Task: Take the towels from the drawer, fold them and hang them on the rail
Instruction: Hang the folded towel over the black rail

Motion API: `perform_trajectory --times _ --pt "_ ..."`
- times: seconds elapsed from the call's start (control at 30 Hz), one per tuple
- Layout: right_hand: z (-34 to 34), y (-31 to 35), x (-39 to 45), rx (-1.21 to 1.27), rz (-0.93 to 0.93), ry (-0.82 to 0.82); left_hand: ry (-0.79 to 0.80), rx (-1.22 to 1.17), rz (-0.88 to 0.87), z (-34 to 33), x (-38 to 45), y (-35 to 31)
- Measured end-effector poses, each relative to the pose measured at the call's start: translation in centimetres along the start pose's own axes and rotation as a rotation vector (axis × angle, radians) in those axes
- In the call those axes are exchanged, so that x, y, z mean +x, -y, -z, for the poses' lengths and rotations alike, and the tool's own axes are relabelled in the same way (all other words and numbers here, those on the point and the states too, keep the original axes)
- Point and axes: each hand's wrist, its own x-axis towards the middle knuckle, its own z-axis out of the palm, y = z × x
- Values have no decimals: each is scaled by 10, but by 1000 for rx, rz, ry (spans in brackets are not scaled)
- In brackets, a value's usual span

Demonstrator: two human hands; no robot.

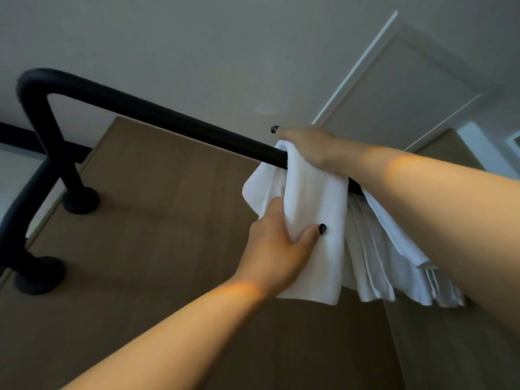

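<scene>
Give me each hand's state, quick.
Left hand: grips the white towel.
Right hand: rests on the towel's fold atop the black rail; grip unclear.

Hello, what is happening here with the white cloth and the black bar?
A person is hanging a folded white towel over the black rail. The right hand rests on top of the towel where it crosses the rail, and the left hand grips its front hanging part. More white towels already hang on the rail to the right, beside this one.
</scene>
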Motion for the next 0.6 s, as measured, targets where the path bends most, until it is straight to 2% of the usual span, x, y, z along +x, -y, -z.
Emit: perform_trajectory --times 0.13,0.23,0.3,0.37,0.47,0.53,0.6 --pt "0 0 4 18 -31 59 -122 -100 -32 -12 -13 -3" --pt "0 1 6 49 -17 72 -383 -248 2 -10 -8 -4" --pt "1 0 5 69 -6 89 -463 -270 97 -1 6 0" --pt "3 2 5 75 4 119 -368 -194 193 10 23 3" --pt "3 6 4 60 37 156 -127 -159 262 23 48 0" --pt "4 4 1 127 -33 118 -48 -183 342 26 57 -4" --pt "3 4 -5 141 -70 4 -5 -166 370 27 55 -8"
